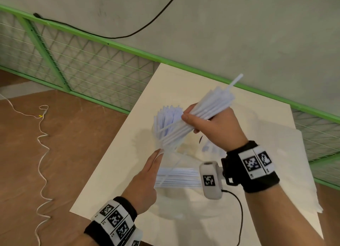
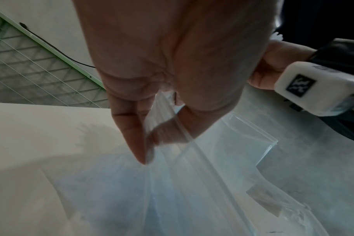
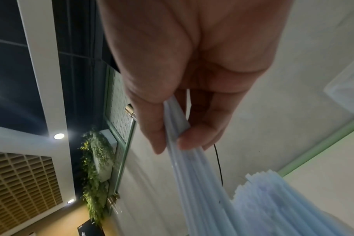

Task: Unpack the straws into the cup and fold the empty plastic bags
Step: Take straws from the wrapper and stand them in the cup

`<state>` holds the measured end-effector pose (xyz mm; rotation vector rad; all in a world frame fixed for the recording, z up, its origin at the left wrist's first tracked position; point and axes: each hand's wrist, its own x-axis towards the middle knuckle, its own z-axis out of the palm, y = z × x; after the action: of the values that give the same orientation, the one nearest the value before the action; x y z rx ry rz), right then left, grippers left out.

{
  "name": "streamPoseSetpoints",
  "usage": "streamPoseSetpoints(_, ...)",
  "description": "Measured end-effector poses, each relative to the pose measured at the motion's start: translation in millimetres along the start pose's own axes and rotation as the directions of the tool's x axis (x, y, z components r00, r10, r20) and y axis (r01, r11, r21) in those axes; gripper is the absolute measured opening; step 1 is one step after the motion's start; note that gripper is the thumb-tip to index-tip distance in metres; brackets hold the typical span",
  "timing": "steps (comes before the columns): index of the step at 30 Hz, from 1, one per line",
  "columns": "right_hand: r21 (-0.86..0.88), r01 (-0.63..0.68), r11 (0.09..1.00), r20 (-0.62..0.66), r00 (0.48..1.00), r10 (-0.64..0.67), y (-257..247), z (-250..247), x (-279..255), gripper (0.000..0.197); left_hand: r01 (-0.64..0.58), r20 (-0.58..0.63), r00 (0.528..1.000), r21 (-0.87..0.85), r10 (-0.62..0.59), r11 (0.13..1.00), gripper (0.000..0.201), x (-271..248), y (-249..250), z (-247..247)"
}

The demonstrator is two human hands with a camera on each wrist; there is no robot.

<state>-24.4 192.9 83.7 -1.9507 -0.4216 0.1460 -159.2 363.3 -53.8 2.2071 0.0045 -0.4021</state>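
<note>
My right hand grips a thick bundle of white straws, tilted with its lower end over a clear cup. The cup stands on the white table and holds several straws. Just below the bundle's lower end, my left hand pinches a clear plastic bag between thumb and fingers. The bag hangs loose under that pinch. In the right wrist view my right hand is curled round the bundle, with the cup's straws beyond.
A sealed pack of straws lies flat on the table near my hands. Flat clear sheets lie at the right. A green mesh fence runs behind the table. The table's left edge drops to a brown floor with a white cord.
</note>
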Motion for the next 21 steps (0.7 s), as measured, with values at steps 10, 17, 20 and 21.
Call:
streamPoseSetpoints(10, -0.218, -0.03, 0.975, 0.105, 0.993, 0.054, 7, 15, 35, 0.007, -0.018, -0.011, 1.0, 0.03, 0.018, 0.999, 0.105, -4, -3, -2)
streamPoseSetpoints(17, -0.354, 0.053, 0.934, 0.153, 0.988, 0.002, 36, 46, 42, 0.029, -0.029, -0.014, 0.999, 0.027, 0.029, 0.999, 0.105, -2, -2, -2)
streamPoseSetpoints(20, -0.383, -0.009, 0.924, 0.135, 0.989, 0.066, 48, 50, 37, 0.075, -0.032, -0.016, 0.999, 0.025, 0.032, 0.999, 0.105, -2, -2, -2)
streamPoseSetpoints(21, -0.362, 0.003, 0.932, 0.141, 0.989, 0.051, 49, 49, 35, 0.076, -0.032, -0.017, 0.999, 0.023, 0.032, 0.999, 0.105, -2, -2, -2)
